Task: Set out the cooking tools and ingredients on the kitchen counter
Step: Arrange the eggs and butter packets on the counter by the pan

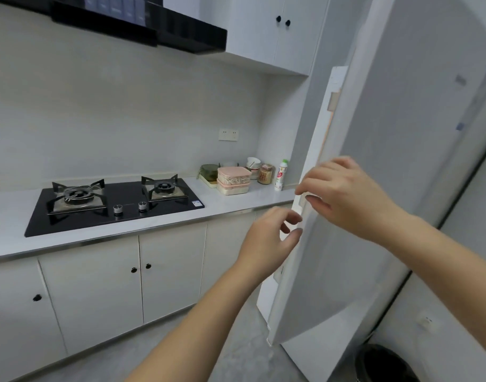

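Note:
A tall white fridge door (374,188) stands slightly ajar on the right, its left edge facing me. My right hand (343,194) lies on the door's front with its fingertips curled over that edge. My left hand (266,238) hovers just left of the edge, lower down, with its fingers loosely curled and holding nothing. On the grey counter (236,201) by the fridge stand two stacked pink-lidded containers (233,179), a green glass bowl (209,172), stacked white bowls (253,164), a brown jar (265,174) and a white bottle with a green cap (281,175). The fridge's inside is hidden.
A black two-burner gas hob (115,205) is set into the counter at left, under a black range hood (153,26). White cabinets (112,285) run below the counter. A dark bin (385,365) stands on the floor at bottom right.

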Available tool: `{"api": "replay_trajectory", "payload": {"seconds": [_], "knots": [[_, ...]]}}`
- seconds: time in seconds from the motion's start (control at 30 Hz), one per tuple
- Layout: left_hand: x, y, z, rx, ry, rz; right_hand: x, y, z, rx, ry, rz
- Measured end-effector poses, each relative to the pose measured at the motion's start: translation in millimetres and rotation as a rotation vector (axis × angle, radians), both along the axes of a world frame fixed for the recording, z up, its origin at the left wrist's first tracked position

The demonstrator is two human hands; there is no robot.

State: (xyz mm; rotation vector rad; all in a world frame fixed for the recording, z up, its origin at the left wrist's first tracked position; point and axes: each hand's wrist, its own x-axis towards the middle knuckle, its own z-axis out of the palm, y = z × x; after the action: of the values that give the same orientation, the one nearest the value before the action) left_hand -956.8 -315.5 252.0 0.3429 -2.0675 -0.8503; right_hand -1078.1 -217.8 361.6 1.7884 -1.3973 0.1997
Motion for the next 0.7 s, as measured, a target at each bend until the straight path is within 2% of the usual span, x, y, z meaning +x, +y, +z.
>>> {"api": "replay_trajectory", "payload": {"seconds": [0.13, 0.33, 0.7], "knots": [[-23.9, -0.1, 14.0, 0.008, -0.042, 0.004, -23.8, 4.7, 30.0, 0.022, 0.229, -0.112], [-55.8, -3.0, 22.4, 0.060, -0.080, 0.000, -42.9, -6.8, 57.0, 0.160, 0.441, -0.249], [-77.9, -61.8, 15.7, 0.034, -0.069, 0.125, -55.2, -83.1, 60.4, 0.256, 0.565, -0.389]]}}
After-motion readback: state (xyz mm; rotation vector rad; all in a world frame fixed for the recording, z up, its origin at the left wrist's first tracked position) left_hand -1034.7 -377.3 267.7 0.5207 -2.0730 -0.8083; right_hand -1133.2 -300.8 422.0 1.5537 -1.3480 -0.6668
